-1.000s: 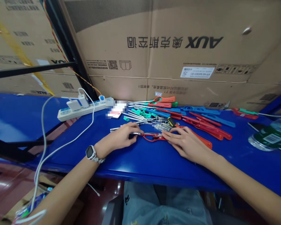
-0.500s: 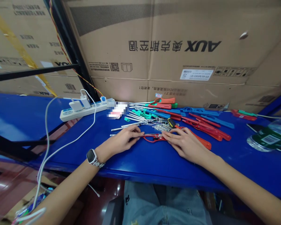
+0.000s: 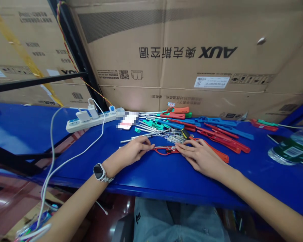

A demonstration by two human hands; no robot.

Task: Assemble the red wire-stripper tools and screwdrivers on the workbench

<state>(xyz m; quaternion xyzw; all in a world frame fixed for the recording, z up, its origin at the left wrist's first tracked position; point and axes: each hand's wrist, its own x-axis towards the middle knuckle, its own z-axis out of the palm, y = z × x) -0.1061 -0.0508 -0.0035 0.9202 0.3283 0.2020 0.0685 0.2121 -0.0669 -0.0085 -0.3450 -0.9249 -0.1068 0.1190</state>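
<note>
A red long-nosed lighter (image 3: 164,152) with an open casing lies level between my hands, low over the blue tabletop. Its trigger loop and some pale inner parts show in the gap. My left hand (image 3: 133,150) pinches the front end, where the metal tube leads away under my fingers. On the casing's rear half rest the fingers of my right hand (image 3: 199,153), which hide much of it. Just beyond are a yellow-and-black screwdriver handle (image 3: 184,133), loose clear inner pieces (image 3: 175,137) and several metal tubes (image 3: 141,127).
Red casing halves (image 3: 222,137) and blue ones (image 3: 217,121) lie behind and to the right. A white power strip (image 3: 96,120) with chargers and trailing cables stands at left. A bottle with a green label (image 3: 290,149) lies at right. Large cardboard boxes (image 3: 166,27) wall the back.
Both hands stay on the red lighter in almost the same pose. The whole view has shifted slightly; nothing has visibly been let go or picked up.
</note>
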